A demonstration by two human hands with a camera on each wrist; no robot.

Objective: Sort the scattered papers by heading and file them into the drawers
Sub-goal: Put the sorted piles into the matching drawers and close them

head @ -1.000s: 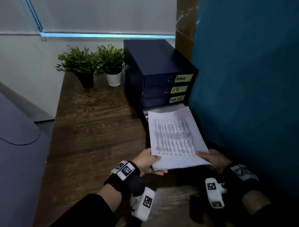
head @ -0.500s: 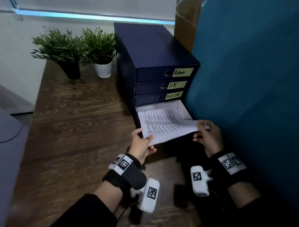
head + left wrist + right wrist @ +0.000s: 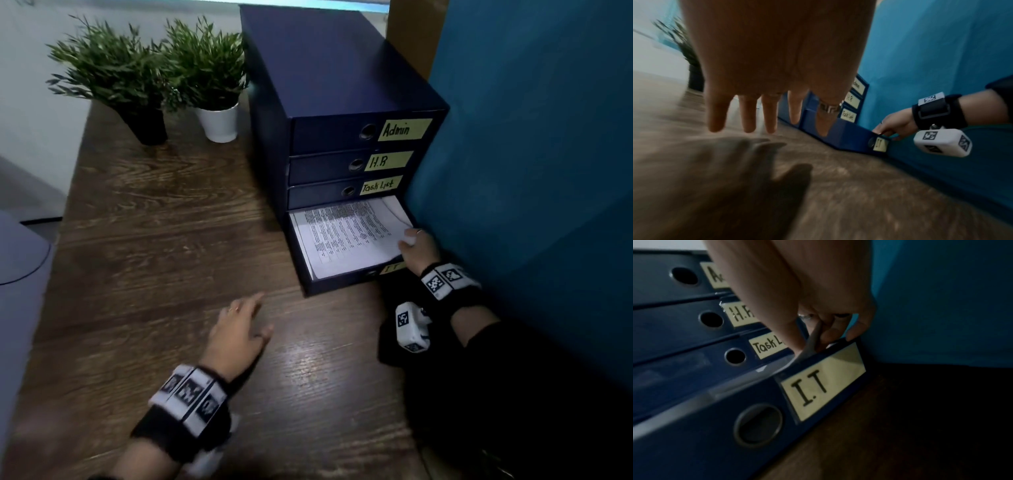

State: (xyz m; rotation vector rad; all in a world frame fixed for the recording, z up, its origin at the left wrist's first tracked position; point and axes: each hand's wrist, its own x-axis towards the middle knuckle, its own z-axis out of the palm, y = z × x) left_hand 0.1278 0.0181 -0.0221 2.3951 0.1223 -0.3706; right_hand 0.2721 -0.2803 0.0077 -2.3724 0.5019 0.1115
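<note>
A dark blue drawer cabinet (image 3: 329, 78) stands at the desk's right, with drawers labelled Admin, H.R and Task List closed. Its bottom drawer (image 3: 339, 279), labelled I.T (image 3: 822, 382), is pulled out. A printed paper stack (image 3: 346, 236) lies in it. My right hand (image 3: 416, 248) pinches the stack's near right corner (image 3: 812, 344) at the drawer's front edge. My left hand (image 3: 239, 329) hovers over the bare desk left of the drawer, fingers spread and holding nothing (image 3: 764, 113).
Two potted plants, one in a black pot (image 3: 145, 125) and one in a white pot (image 3: 219, 123), stand at the back left of the cabinet. A teal partition (image 3: 534, 154) rises right beside the cabinet. The wooden desk (image 3: 164, 246) stretches left; a grey chair edge (image 3: 20, 260) shows at far left.
The paper stack, held by both hands a second ago, has gone down into the open I.T drawer. My left hand has let go and moved left over the desk.
</note>
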